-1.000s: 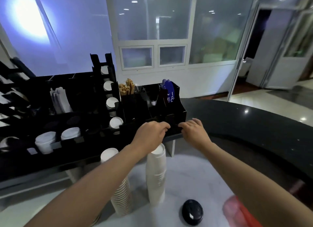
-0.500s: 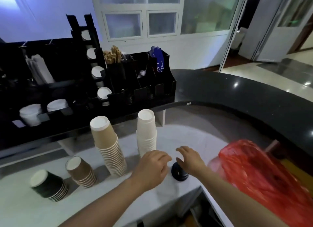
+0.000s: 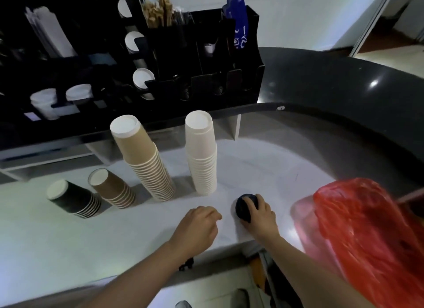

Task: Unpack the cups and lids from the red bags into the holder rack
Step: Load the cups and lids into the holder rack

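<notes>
A small stack of black lids (image 3: 243, 207) sits on the white counter (image 3: 68, 234) near its front edge, and my right hand (image 3: 260, 216) grips it from the right with fingers curled over the top. My left hand (image 3: 197, 225) hovers just left of the lids with loosely curled fingers, holding nothing. Upside-down cup stacks stand behind: white (image 3: 202, 154), tall brown (image 3: 144, 160), short brown (image 3: 112, 188) and black (image 3: 73, 198). A red bag (image 3: 358, 234) lies at the right. The black holder rack (image 3: 206, 62) stands on the raised dark ledge.
The rack holds white lids (image 3: 143, 78), wooden stirrers (image 3: 158, 11), straws and blue packets (image 3: 238, 25). More white lids (image 3: 44, 101) sit at the left. A curved dark countertop (image 3: 344, 96) runs behind and to the right. Below the front edge is an open gap.
Both hands came down from the rack to the counter. My right hand moved onto the black lids and now grips them; my left hand stays beside. The view tilted down.
</notes>
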`<state>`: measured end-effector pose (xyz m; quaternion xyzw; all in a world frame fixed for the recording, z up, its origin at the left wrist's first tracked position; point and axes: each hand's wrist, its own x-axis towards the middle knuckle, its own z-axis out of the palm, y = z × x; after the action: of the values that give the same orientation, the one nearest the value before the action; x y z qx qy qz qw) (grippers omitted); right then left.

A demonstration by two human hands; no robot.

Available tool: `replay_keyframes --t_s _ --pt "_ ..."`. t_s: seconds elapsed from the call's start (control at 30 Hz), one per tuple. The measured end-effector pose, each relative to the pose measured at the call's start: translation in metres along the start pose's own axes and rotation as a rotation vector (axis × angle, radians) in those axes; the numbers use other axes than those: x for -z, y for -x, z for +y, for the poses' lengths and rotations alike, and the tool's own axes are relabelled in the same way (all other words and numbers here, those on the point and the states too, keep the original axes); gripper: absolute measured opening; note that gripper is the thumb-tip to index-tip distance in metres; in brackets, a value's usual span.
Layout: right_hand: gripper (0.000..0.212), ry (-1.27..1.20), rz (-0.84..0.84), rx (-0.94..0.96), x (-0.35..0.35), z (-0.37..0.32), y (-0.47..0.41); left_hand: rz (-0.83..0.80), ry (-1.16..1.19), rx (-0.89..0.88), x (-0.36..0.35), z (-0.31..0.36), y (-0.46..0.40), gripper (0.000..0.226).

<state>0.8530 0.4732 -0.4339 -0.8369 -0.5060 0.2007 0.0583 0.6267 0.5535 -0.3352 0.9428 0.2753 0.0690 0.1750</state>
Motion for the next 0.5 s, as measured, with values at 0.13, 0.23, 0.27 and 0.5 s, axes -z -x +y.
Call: replay_keyframes --t_s 0.13,0.23,0.27,0.5 --pt "0.073 -0.065 0.006 0.001 0.008 -0.001 -0.001 -0.014 0.000 -0.004 0.004 0.005 -0.005 0.032" --pt "0.075 -0.129 0.034 0.003 0.024 -0.003 0.000 0.026 -0.018 -0.048 0.018 0.009 -0.015 0.032" --pt "0.075 -0.158 0.053 0.009 0.032 -0.005 0.000 0.047 -0.027 -0.070 0.026 0.011 -0.019 0.032" --pt "0.077 -0.240 0.313 0.059 0.116 -0.034 -0.005 0.280 -0.039 -0.292 0.104 0.027 -0.044 0.023"
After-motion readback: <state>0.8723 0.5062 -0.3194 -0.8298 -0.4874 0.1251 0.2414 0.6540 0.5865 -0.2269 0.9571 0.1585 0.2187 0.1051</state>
